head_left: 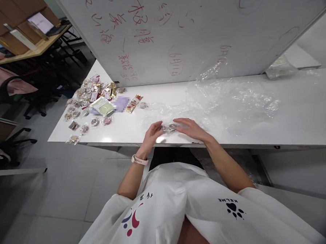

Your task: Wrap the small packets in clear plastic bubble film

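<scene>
A small clear plastic packet (pixel 170 128) with dark round contents lies near the table's front edge, between my two hands. My left hand (pixel 153 132) has its fingers curled around the packet's left end. On the other side, my right hand (pixel 191 130) reaches in with fingers stretched and apart, the tips at the packet's right end. Whether those tips press on it is hard to see. Thin clear plastic film (pixel 179 112) spreads over the table just behind the hands.
Many small wrapped packets (pixel 81 100) are heaped on the left of the white table (pixel 301 111), with a pale green packet (pixel 103 106) and a gold-and-red packet (pixel 134 103). Crumpled clear plastic (pixel 256 100) covers the right. A whiteboard (pixel 202 32) stands along the back.
</scene>
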The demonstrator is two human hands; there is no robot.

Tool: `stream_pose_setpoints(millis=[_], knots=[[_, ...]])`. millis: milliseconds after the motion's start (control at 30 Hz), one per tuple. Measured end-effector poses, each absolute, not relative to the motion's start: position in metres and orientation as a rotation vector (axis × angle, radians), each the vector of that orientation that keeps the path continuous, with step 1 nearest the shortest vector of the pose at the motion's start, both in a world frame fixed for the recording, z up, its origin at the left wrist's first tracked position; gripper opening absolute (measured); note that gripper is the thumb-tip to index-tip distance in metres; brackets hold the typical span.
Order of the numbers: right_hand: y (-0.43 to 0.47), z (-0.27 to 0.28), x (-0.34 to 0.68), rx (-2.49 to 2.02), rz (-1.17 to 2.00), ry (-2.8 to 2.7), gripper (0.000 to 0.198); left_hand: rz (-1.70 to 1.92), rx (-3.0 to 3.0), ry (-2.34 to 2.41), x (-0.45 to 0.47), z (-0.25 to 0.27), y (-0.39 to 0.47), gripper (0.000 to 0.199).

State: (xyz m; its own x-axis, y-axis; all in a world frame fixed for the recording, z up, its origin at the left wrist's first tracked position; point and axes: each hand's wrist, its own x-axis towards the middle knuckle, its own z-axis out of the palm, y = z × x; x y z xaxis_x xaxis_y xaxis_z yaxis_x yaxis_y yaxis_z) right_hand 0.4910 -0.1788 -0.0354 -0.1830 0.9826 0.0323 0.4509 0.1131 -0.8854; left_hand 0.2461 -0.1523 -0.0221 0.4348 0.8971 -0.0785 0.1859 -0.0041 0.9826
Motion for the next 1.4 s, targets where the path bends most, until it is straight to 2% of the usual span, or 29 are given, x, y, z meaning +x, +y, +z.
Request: stream_pose_setpoints(millis=[133,367,500,567,733,900,1067,1233,1300,1400], knots=[[-0.179,-0.050,0.490,-1.419,0.722,-2.069,0.061,0.547,2.131,1.036,0.237,-0.025,-0.155,0.064],[-0.188,-0.060,0.489,-1.534,0.394,-2.011,0.044,0.597,2.343,1.165,0.228,-0.032,-0.145,0.034],[-0.201,-0.054,0.490,-1.657,0.180,-2.031,0.053,0.620,2.348,1.242,0.226,-0.031,-0.148,0.028],[-0.208,-0.049,0.492,-1.721,0.167,-2.048,0.053,0.536,2.317,1.323,0.228,-0.029,-0.149,0.030],[-0.214,-0.041,0.491,-1.963,0.333,-1.993,0.037,0.269,2.214,1.581,0.243,-0.023,-0.144,0.026],[-0.212,-0.032,0.480,-1.838,0.056,-1.893,0.034,0.181,2.228,1.717,0.256,-0.022,-0.138,0.020],[-0.179,-0.013,0.485,-1.723,0.187,-1.792,0.040,0.172,2.274,1.690,0.252,-0.026,-0.139,0.019],[-0.111,-0.012,0.505,-1.846,0.439,-2.076,0.023,0.117,2.280,1.695,0.250,-0.028,-0.141,0.022],[-0.092,-0.012,0.523,-2.041,0.345,-1.913,0.029,0.083,2.271,1.703,0.250,-0.026,-0.141,0.022],[-0.089,-0.002,0.555,-2.250,0.036,-1.562,0.051,0.054,2.274,1.704,0.251,-0.022,-0.141,0.022]])
